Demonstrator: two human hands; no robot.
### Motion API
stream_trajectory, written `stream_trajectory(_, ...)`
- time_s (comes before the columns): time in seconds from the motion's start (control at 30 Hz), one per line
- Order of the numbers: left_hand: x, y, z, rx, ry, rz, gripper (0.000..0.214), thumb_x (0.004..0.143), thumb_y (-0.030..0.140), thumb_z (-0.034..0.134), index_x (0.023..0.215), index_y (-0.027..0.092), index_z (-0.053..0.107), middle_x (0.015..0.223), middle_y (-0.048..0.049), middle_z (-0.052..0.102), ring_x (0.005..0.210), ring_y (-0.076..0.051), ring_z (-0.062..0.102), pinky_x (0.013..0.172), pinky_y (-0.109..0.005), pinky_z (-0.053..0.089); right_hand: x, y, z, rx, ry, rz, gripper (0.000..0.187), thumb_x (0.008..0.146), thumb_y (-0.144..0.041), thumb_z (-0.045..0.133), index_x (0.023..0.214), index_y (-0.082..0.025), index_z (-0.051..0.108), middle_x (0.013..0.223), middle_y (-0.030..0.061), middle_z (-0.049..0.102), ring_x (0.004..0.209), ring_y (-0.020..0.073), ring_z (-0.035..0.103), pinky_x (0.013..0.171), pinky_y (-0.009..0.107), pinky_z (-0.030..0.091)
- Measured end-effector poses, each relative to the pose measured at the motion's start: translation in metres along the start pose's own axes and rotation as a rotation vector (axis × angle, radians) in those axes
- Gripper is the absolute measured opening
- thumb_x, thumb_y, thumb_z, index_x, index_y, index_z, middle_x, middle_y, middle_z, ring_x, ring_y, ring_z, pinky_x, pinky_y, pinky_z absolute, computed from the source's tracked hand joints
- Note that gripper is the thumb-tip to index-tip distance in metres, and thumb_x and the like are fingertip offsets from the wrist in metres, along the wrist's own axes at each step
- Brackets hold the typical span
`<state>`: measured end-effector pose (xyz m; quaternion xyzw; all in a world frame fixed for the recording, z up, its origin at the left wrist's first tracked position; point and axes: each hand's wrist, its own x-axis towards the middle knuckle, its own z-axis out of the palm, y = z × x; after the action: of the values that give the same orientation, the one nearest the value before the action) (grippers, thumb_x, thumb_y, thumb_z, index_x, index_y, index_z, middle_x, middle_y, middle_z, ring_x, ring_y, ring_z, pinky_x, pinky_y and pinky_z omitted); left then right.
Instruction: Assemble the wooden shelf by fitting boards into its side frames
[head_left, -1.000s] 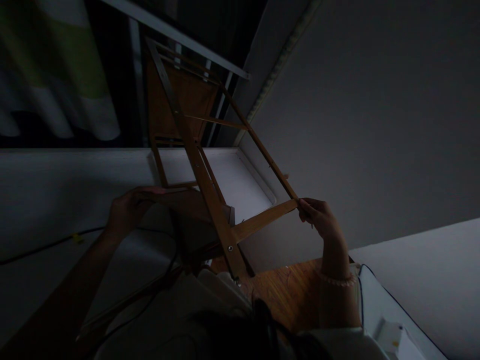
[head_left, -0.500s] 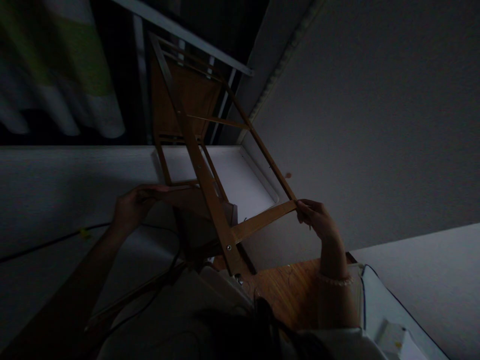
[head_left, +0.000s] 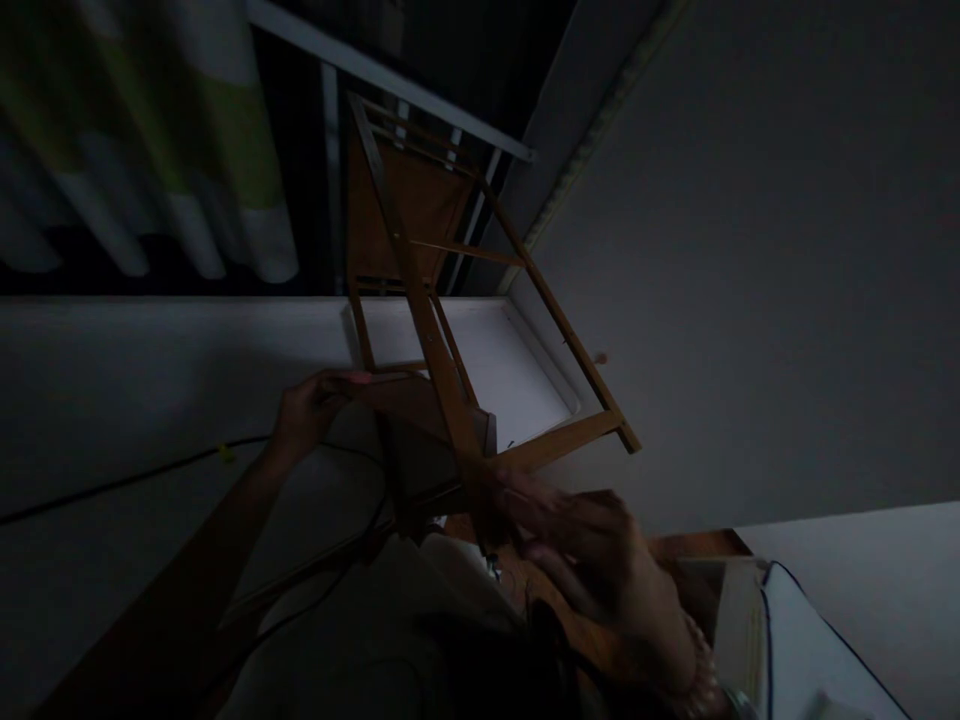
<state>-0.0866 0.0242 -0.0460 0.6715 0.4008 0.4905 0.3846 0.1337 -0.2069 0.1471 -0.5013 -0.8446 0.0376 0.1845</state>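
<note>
A tilted wooden folding frame (head_left: 439, 365) with long rails and crossbars stands in front of me in dim light. A brown panel (head_left: 420, 400) spans the frame's near part, partly behind the nearest rail. My left hand (head_left: 304, 415) is closed on the left edge of this panel, fingertips pinching it. Beside the lower end of the nearest rail is my right hand (head_left: 585, 540), a beaded bracelet on its wrist. Its fingers are stretched out and slightly blurred, with the thumb apart below. Whether they touch the rail I cannot tell.
A white ledge (head_left: 502, 350) lies beyond the frame, with metal window bars (head_left: 390, 75) behind it. A green and white curtain (head_left: 232, 150) hangs at the left. A dark cable (head_left: 150, 477) runs along the wall panel. At lower right is a pale mattress-like edge (head_left: 810, 630).
My right hand has let go of the right end of the crossbar and moved left and down toward the nearest rail's lower end. My left hand keeps its hold. The view has shifted slightly.
</note>
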Motion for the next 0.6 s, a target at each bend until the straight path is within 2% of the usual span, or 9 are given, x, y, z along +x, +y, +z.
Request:
stream_trajectory(0.07, 0.0, 0.0, 0.0, -0.007, 0.002, 0.02, 0.021, 0.071, 0.029, 0.053, 0.087, 0.016, 0.06, 0.095, -0.0059, 0.064, 0.09, -0.018, 0.058, 0.084, -0.031, 0.043, 0.003, 0.002, 0.01, 0.1, -0.084, -0.01, 0.039, 0.085, -0.017, 0.043, 0.124, -0.019, 0.042, 0.121, 0.0058, 0.052, 0.098, 0.0117, 0.057, 0.076, 0.021, 0.05)
stream_trajectory(0.13, 0.002, -0.001, 0.0, -0.022, 0.004, 0.047, 0.02, 0.071, 0.03, 0.054, 0.083, 0.016, 0.06, 0.094, -0.0072, 0.064, 0.088, -0.018, 0.058, 0.083, -0.032, 0.044, 0.004, 0.006, 0.012, 0.174, -0.095, -0.002, 0.037, 0.086, -0.017, 0.043, 0.123, -0.018, 0.043, 0.123, 0.0063, 0.05, 0.104, 0.012, 0.054, 0.079, 0.021, 0.049)
stream_trajectory(0.23, 0.007, -0.004, 0.0, -0.035, 0.004, 0.099, 0.016, 0.07, 0.029, 0.055, 0.079, 0.017, 0.059, 0.091, -0.0069, 0.065, 0.088, -0.019, 0.059, 0.09, -0.037, 0.04, 0.008, 0.01, 0.001, 0.214, -0.064, -0.003, 0.036, 0.084, -0.017, 0.045, 0.12, -0.02, 0.047, 0.124, 0.0068, 0.048, 0.102, 0.0131, 0.055, 0.076, 0.021, 0.05)
stream_trajectory(0.33, 0.014, -0.006, 0.002, -0.055, 0.014, 0.148, 0.013, 0.071, 0.029, 0.055, 0.077, 0.018, 0.058, 0.092, -0.0054, 0.064, 0.09, -0.018, 0.058, 0.095, -0.037, 0.036, 0.017, 0.016, -0.015, 0.183, 0.037, 0.062, 0.033, 0.083, -0.015, 0.045, 0.116, -0.021, 0.052, 0.122, 0.0066, 0.051, 0.103, 0.0164, 0.054, 0.081, 0.025, 0.049)
stream_trajectory(0.43, 0.02, -0.003, 0.009, -0.111, 0.027, 0.198, 0.013, 0.074, 0.028, 0.053, 0.077, 0.016, 0.057, 0.092, -0.0066, 0.063, 0.088, -0.017, 0.059, 0.08, -0.03, 0.045, 0.033, 0.028, -0.028, 0.147, 0.092, 0.182, 0.029, 0.083, -0.016, 0.045, 0.109, -0.021, 0.058, 0.117, 0.0064, 0.055, 0.101, 0.0184, 0.056, 0.084, 0.028, 0.048)
stream_trajectory(0.5, 0.024, 0.003, 0.016, -0.127, 0.049, 0.227, 0.013, 0.075, 0.027, 0.053, 0.078, 0.015, 0.057, 0.088, -0.0065, 0.063, 0.081, -0.016, 0.059, 0.071, -0.026, 0.047, 0.044, 0.036, -0.033, 0.142, 0.065, 0.269, 0.028, 0.083, -0.019, 0.045, 0.107, -0.02, 0.059, 0.114, 0.0072, 0.057, 0.099, 0.0188, 0.057, 0.082, 0.028, 0.049)
stream_trajectory(0.6, 0.031, 0.019, 0.023, -0.104, 0.099, 0.259, 0.013, 0.075, 0.026, 0.055, 0.079, 0.015, 0.059, 0.08, -0.0044, 0.063, 0.074, -0.014, 0.059, 0.068, -0.023, 0.047, 0.059, 0.048, -0.037, 0.163, 0.024, 0.349, 0.027, 0.084, -0.024, 0.044, 0.104, -0.018, 0.062, 0.109, 0.0087, 0.06, 0.096, 0.02, 0.059, 0.08, 0.029, 0.05)
